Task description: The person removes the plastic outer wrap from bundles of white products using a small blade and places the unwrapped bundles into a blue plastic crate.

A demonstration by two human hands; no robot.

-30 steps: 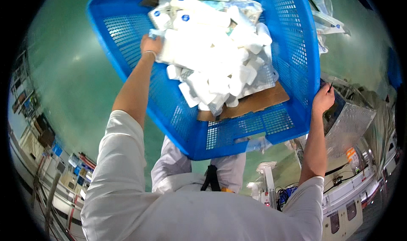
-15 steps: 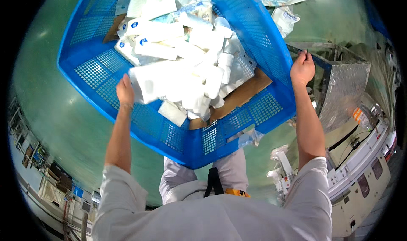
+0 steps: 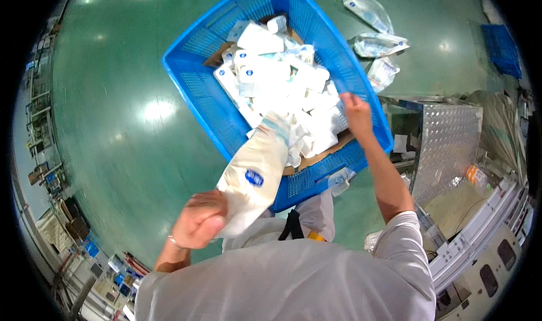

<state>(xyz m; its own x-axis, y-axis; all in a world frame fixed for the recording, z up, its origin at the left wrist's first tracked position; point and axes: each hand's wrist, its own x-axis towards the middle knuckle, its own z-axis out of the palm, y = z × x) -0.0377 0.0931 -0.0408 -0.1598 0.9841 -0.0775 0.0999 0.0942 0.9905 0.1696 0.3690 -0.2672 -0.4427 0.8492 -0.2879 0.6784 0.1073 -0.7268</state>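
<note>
Green floor (image 3: 113,123) all round, and now clutching the pack (image 3: 254,166) by its near end in the left grip (image 3: 202,218), across the bin's (image 3: 322,41) near-left rim, perhaps risking a drop through one-ended hold, unable to tell whether holding anything in the right grip (image 3: 357,115).

We saw a glossy green floor (image 3: 113,168), a silvery dimpled-metal box (image 3: 449,143) at right, a draped greyish sheet (image 3: 497,123) beside it, and a boxy beige machine (image 3: 497,268).
</note>
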